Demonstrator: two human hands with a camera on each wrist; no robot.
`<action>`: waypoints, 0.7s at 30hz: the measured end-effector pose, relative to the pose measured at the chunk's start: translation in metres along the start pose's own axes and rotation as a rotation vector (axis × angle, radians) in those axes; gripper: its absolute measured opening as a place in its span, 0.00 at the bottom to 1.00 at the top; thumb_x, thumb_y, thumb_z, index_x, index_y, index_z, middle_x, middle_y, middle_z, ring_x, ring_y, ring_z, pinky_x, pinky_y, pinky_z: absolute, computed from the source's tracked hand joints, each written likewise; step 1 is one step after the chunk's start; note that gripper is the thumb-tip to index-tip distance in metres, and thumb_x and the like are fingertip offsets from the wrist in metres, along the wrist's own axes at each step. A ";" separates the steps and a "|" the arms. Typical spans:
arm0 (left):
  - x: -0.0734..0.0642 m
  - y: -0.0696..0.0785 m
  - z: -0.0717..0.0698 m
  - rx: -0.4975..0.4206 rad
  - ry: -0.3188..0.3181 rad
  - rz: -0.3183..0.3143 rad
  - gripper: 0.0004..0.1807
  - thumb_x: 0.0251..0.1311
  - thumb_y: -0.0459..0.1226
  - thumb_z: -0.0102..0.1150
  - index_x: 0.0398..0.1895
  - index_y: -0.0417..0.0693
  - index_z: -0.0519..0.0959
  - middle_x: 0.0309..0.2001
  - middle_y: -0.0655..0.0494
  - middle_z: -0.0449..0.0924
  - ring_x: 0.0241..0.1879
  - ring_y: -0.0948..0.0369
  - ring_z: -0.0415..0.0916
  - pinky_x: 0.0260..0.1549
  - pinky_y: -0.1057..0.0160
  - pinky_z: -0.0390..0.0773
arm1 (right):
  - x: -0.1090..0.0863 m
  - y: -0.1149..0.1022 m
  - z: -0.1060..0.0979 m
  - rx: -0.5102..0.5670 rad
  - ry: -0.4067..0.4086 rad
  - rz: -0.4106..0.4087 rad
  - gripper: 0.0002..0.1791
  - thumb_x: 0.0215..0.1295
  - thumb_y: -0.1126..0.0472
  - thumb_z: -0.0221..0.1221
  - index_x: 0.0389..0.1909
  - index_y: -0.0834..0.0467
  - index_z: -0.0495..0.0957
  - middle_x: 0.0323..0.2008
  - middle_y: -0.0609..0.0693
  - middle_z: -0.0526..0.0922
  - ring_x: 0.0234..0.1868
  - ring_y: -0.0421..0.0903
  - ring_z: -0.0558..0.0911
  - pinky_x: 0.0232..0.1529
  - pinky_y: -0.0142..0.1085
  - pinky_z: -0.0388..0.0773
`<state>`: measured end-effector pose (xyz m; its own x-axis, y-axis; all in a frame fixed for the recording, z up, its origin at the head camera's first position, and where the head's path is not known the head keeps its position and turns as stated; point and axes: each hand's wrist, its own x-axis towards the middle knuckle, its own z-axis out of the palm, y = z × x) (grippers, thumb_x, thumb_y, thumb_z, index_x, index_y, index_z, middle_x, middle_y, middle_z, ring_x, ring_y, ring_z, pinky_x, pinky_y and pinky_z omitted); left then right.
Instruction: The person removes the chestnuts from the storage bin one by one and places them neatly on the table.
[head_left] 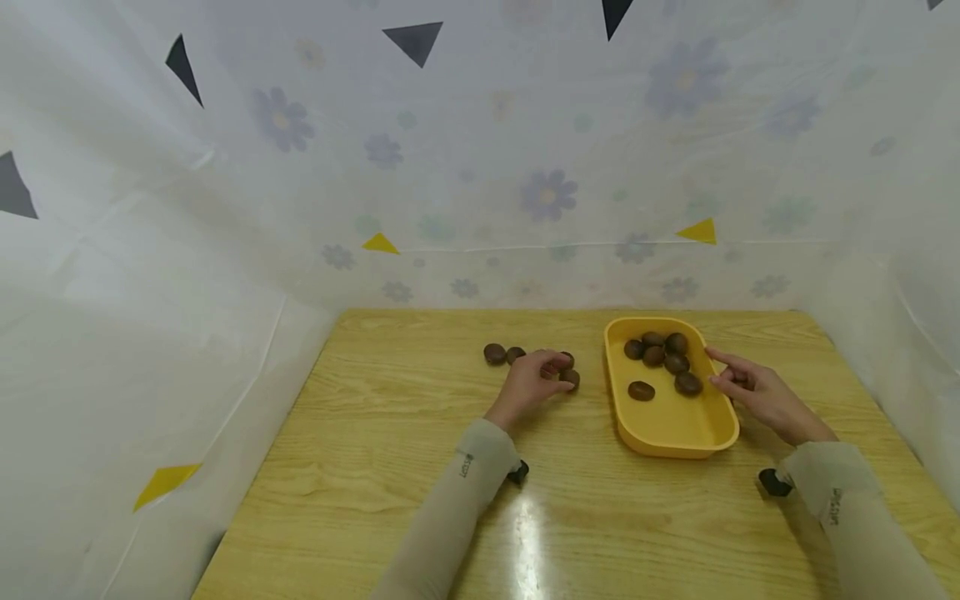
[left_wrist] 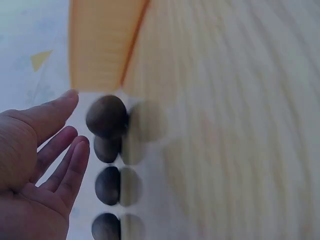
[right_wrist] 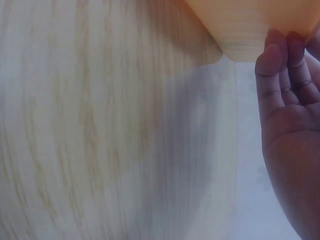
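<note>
My left hand (head_left: 534,379) reaches over a row of brown chestnuts on the table, thumb and fingers spread apart. In the head view its thumb tip is right at the nearest chestnut (head_left: 571,381); the left wrist view shows the fingers (left_wrist: 75,170) loosely extended, with nothing between them. Farther left lies another chestnut (head_left: 494,354). My right hand (head_left: 768,400) holds the right side of a yellow tray (head_left: 675,452), thumb and forefinger at the rim. Its other fingers (right_wrist: 270,62) bend against the outer wall. Inside the tray, several chestnuts (head_left: 653,357) cluster at the far end and one (head_left: 641,391) lies apart.
The wooden table (head_left: 375,433) ends at the back against a white flowered sheet (head_left: 465,192). Similar white sheeting rises on the left and right sides. A small black device (head_left: 774,482) sits by the right cuff, and another (head_left: 518,473) by the left.
</note>
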<state>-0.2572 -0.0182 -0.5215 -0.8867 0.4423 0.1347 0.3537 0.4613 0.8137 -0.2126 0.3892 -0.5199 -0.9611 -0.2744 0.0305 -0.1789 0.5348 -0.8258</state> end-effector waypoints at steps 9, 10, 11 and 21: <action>0.014 0.041 0.021 -0.165 -0.068 0.037 0.23 0.72 0.44 0.64 0.68 0.53 0.78 0.62 0.49 0.81 0.56 0.58 0.82 0.48 0.70 0.83 | 0.001 0.000 0.000 0.000 0.004 -0.006 0.34 0.82 0.54 0.52 0.82 0.61 0.55 0.39 0.53 0.79 0.31 0.52 0.74 0.27 0.42 0.71; 0.015 0.046 0.024 -0.181 -0.074 0.040 0.23 0.72 0.44 0.63 0.68 0.54 0.78 0.62 0.50 0.81 0.55 0.59 0.82 0.48 0.69 0.83 | 0.001 0.000 0.001 -0.002 0.002 -0.011 0.34 0.83 0.54 0.52 0.82 0.61 0.54 0.39 0.53 0.79 0.31 0.52 0.74 0.28 0.42 0.71; 0.017 0.052 0.028 -0.197 -0.083 0.038 0.22 0.73 0.45 0.62 0.68 0.55 0.78 0.63 0.51 0.80 0.55 0.61 0.81 0.47 0.69 0.83 | 0.001 0.000 0.001 -0.002 0.003 -0.012 0.34 0.83 0.54 0.52 0.81 0.62 0.54 0.39 0.54 0.79 0.32 0.51 0.74 0.28 0.41 0.71; 0.037 0.099 0.072 -0.314 -0.133 -0.089 0.19 0.75 0.47 0.59 0.65 0.57 0.78 0.56 0.59 0.82 0.48 0.67 0.82 0.43 0.62 0.87 | 0.001 -0.001 0.001 0.006 -0.001 -0.016 0.34 0.83 0.55 0.52 0.81 0.63 0.54 0.39 0.55 0.80 0.30 0.49 0.74 0.27 0.42 0.71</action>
<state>-0.2331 0.0996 -0.4766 -0.8561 0.5167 -0.0030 0.1493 0.2529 0.9559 -0.2134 0.3879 -0.5194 -0.9580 -0.2836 0.0430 -0.1928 0.5257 -0.8286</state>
